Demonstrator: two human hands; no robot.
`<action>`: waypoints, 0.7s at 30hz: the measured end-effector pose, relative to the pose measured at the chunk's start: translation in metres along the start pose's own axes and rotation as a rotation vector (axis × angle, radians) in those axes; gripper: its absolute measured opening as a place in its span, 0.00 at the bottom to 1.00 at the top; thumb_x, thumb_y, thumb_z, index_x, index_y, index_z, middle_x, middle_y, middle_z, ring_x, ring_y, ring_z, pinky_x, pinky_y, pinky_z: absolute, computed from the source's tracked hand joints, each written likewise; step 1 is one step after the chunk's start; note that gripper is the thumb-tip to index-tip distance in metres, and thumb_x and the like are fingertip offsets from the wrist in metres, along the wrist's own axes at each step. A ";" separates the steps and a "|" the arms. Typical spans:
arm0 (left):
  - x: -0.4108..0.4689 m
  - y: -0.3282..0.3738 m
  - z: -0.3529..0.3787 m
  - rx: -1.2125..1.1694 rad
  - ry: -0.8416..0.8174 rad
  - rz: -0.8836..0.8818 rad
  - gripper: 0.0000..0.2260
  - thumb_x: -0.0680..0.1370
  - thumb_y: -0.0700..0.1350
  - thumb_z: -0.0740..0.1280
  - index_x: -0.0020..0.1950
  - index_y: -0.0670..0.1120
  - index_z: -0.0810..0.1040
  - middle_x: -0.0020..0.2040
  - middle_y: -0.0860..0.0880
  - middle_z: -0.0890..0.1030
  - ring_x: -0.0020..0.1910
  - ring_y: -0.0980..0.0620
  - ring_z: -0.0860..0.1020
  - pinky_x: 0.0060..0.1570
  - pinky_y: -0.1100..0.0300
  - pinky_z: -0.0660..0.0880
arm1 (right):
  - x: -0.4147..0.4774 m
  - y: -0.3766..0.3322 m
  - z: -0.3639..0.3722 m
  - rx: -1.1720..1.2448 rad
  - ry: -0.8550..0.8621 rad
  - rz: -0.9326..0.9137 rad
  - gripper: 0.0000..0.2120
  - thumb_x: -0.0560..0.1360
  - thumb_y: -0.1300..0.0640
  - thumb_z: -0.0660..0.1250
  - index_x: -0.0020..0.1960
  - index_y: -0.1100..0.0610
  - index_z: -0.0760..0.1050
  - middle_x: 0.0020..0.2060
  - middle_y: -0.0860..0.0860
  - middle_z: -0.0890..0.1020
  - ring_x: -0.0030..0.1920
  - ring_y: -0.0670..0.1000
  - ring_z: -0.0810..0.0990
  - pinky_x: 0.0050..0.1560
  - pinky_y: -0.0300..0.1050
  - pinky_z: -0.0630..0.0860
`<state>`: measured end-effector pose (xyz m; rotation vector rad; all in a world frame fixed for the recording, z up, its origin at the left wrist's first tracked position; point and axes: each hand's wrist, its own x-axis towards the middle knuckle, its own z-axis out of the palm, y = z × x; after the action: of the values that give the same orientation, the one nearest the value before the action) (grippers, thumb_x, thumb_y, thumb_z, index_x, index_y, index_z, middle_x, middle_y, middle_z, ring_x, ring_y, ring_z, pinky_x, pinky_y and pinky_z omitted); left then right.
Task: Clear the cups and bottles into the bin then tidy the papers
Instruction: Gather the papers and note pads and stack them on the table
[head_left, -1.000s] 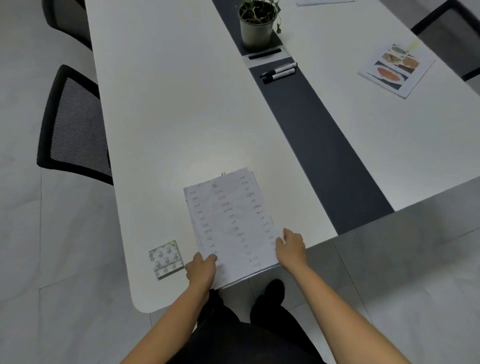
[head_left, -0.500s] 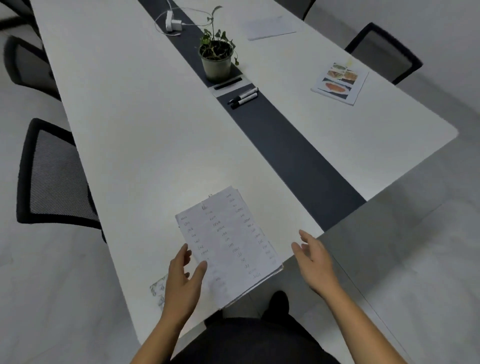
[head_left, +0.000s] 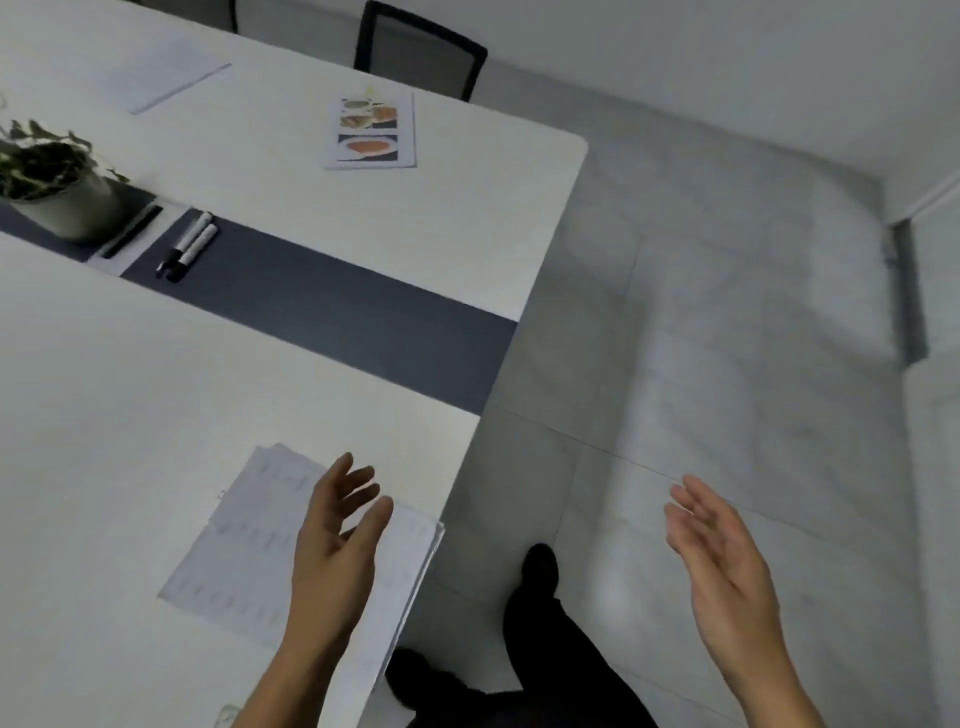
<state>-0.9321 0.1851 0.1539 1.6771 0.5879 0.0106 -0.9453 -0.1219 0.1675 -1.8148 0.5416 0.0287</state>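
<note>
Here, papers (head_left: 249, 540) lie beneath the released left hand (head_left: 335, 540); right hand (head_left: 722, 561) released, apart.

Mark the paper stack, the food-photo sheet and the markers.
paper stack (head_left: 244, 540), head view, printed top sheet, left part.
food-photo sheet (head_left: 370, 147), head view, bottom photo.
markers (head_left: 195, 251), head view, white barrel of one marker.

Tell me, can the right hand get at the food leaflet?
Probably not without a step closer: the right hand hangs open over the floor, past the end of the table, and the leaflet lies far off near the opposite corner. Nothing stands between them.
</note>
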 end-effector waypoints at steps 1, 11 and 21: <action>0.007 0.013 0.014 -0.001 -0.032 0.029 0.22 0.78 0.45 0.70 0.70 0.58 0.70 0.62 0.57 0.79 0.61 0.55 0.78 0.62 0.45 0.75 | 0.006 -0.003 -0.012 0.026 0.040 -0.019 0.17 0.79 0.53 0.66 0.68 0.42 0.73 0.61 0.38 0.80 0.62 0.36 0.77 0.61 0.38 0.73; 0.075 0.085 0.199 0.079 -0.174 0.174 0.23 0.78 0.41 0.70 0.70 0.56 0.71 0.62 0.54 0.80 0.61 0.55 0.79 0.63 0.46 0.75 | 0.158 0.010 -0.092 0.161 0.122 -0.080 0.21 0.78 0.60 0.68 0.69 0.47 0.72 0.64 0.41 0.79 0.63 0.40 0.77 0.61 0.38 0.75; 0.170 0.185 0.349 -0.041 -0.118 0.199 0.26 0.73 0.47 0.71 0.70 0.56 0.72 0.62 0.54 0.80 0.61 0.57 0.79 0.57 0.54 0.74 | 0.376 -0.081 -0.141 0.104 -0.010 -0.176 0.21 0.78 0.59 0.69 0.68 0.47 0.72 0.63 0.40 0.79 0.61 0.38 0.77 0.54 0.32 0.73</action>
<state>-0.6011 -0.0848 0.2000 1.6782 0.3288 0.0667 -0.6156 -0.3644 0.1761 -1.7532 0.3674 -0.1088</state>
